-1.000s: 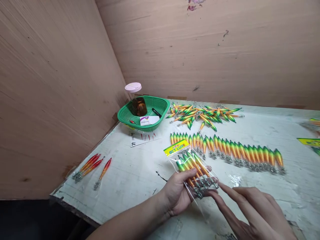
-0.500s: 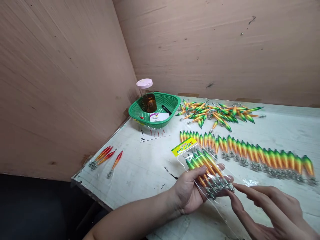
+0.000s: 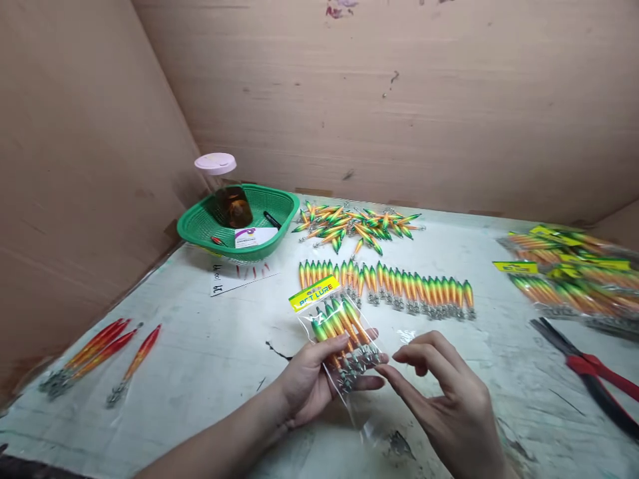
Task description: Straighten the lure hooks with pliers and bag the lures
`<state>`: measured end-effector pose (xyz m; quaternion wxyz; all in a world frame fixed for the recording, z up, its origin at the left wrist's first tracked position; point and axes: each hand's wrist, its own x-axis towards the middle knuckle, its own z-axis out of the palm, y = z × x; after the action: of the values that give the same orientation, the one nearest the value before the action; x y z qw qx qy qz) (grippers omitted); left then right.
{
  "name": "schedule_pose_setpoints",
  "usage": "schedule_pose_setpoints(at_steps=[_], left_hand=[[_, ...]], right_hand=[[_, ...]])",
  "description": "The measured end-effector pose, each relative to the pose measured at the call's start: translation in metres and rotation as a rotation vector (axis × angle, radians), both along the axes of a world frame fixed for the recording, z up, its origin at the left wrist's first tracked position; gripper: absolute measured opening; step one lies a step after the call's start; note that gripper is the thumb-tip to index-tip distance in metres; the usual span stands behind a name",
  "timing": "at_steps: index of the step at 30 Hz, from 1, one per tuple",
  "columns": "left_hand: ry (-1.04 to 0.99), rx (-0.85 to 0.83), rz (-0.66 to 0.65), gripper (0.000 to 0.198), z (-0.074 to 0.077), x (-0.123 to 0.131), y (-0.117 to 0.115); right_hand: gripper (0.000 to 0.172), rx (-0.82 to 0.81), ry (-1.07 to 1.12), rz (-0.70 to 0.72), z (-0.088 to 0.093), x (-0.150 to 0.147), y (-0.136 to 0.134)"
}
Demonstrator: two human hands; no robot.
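Observation:
My left hand holds a clear plastic bag of lures, thumb over its front and fingers behind. The bag has a yellow-and-green header printed with "LURE". Inside lie several green-and-orange squid jigs, their hook crowns toward the lower end. My right hand is just right of the bag's lower corner, thumb and forefinger apart with nothing visible between them. Its thumb tip is close to the bag; whether it touches I cannot tell. Behind the bag runs a row of green-and-orange squid jigs.
A pile of loose jigs lies toward the back wall. At left are a green basket holding a lidded jar, and red-and-orange jigs. Packed bags and red-handled pliers lie at right. A card lies before the basket.
The view has swung right, bringing the packed bags and pliers into sight. My left hand still holds the bag. My right hand's fingers have drawn back a little from the bag's lower end.

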<state>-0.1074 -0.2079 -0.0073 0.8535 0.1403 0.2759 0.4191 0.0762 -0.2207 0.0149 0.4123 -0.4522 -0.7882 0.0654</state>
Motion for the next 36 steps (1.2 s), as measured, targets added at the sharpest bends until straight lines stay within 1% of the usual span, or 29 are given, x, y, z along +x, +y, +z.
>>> schedule_pose_setpoints(at_steps=[3,5,7,11,14,17,22,28,30,31,33,36], left_hand=[[0.026,-0.008,-0.022,0.03,0.001,0.002,-0.001],[0.041,-0.023,-0.026,0.03,0.001,0.003,-0.002],[0.053,-0.04,-0.018,0.029,0.001,0.004,-0.003],[0.081,-0.09,0.019,0.026,0.001,0.006,-0.004],[0.091,-0.122,0.04,0.023,0.002,0.006,-0.004],[0.092,-0.129,0.05,0.022,0.003,0.006,-0.004],[0.12,-0.12,0.061,0.023,0.005,0.007,-0.003],[0.11,-0.115,0.065,0.024,0.005,0.007,-0.004],[0.097,-0.113,0.077,0.027,0.006,0.006,-0.004],[0.086,-0.114,0.087,0.028,0.007,0.006,-0.004],[0.064,-0.121,0.116,0.031,0.009,0.005,-0.003],[0.049,-0.148,0.155,0.039,0.01,0.005,-0.003]], right_hand=[[0.003,0.015,-0.03,0.043,0.001,0.008,-0.001],[0.006,0.044,-0.07,0.098,0.001,0.011,-0.003],[0.007,0.062,-0.106,0.118,-0.001,0.012,-0.006],[0.006,0.151,-0.133,0.054,-0.005,0.006,-0.011],[0.01,0.209,-0.142,0.024,-0.008,-0.001,-0.013],[0.014,0.234,-0.154,0.009,-0.011,-0.004,-0.013],[0.013,0.237,-0.172,0.005,-0.012,-0.005,-0.012],[0.011,0.218,-0.155,-0.001,-0.008,-0.007,-0.011],[0.015,0.205,-0.134,-0.023,-0.007,-0.008,-0.011],[0.014,0.204,-0.123,-0.04,-0.007,-0.008,-0.012],[0.006,0.209,-0.102,-0.081,-0.007,-0.009,-0.012],[0.015,0.19,-0.06,-0.128,-0.007,-0.013,-0.012]])
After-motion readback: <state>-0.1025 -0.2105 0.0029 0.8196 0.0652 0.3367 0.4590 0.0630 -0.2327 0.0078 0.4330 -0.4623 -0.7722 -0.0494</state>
